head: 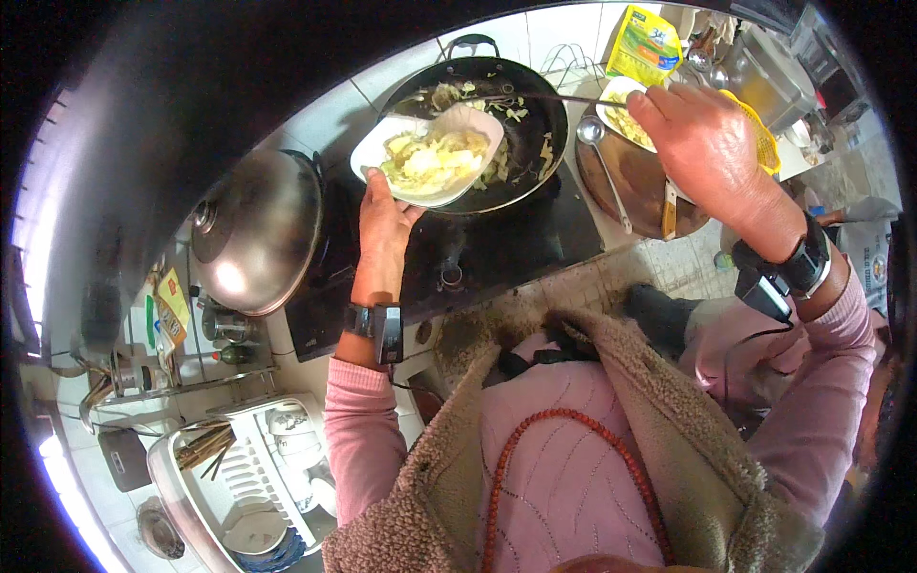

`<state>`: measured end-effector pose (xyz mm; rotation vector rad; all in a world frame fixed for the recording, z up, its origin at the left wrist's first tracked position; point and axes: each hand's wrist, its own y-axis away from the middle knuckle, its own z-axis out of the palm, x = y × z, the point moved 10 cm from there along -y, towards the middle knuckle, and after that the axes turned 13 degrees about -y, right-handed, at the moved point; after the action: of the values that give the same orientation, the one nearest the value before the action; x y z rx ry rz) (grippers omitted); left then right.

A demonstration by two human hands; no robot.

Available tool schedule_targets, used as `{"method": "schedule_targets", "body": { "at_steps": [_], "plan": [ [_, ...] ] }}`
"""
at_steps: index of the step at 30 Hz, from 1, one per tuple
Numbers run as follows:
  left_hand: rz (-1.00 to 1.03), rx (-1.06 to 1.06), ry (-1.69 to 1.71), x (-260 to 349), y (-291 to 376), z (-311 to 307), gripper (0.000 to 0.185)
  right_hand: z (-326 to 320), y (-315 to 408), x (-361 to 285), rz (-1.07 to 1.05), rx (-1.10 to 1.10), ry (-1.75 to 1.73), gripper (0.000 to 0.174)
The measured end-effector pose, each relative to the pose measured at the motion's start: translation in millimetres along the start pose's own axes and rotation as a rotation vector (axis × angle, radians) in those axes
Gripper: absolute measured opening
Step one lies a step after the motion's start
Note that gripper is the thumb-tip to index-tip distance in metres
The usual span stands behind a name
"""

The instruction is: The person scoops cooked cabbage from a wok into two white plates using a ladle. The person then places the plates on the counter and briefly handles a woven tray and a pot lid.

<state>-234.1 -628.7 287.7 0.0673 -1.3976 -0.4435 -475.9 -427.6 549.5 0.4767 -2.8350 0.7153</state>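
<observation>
My left hand [387, 225] grips a white dish [484, 123] from below and the side, thumb on its rim. Cooked pale-green and yellow cabbage [435, 165] fills the dish, which I hold over the near-left part of a black wok [531, 147]. Scraps of cabbage cling inside the wok. Up at the right, my right hand [706, 136] is closed around the long handle of a metal cooking utensil [573, 99]. Its shaft reaches left into the wok; its head lies among food behind the dish, its shape unclear.
The wok stands on a black hob [516, 247], with a domed metal lid [269, 229] to its left. Rightward, a round wooden board [598, 183] bears a ladle [607, 175], a wooden-handled knife [670, 215] and another food dish [609, 87]. A dish rack [261, 451] is lower left.
</observation>
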Motion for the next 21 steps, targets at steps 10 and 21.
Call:
{"method": "schedule_targets", "body": {
  "at_steps": [10, 21],
  "plan": [
    [0.091, 0.012, -0.039, 21.9, 10.6, -29.1, 0.063, 40.9, -1.3, 81.5, 0.364, -0.130, -0.313, 0.016],
    [0.174, 0.011, -0.079, 46.5, 39.2, -37.7, 0.066, 204.4, -13.4, 64.5, -0.254, -0.619, -0.389, 0.014]
  ]
}}
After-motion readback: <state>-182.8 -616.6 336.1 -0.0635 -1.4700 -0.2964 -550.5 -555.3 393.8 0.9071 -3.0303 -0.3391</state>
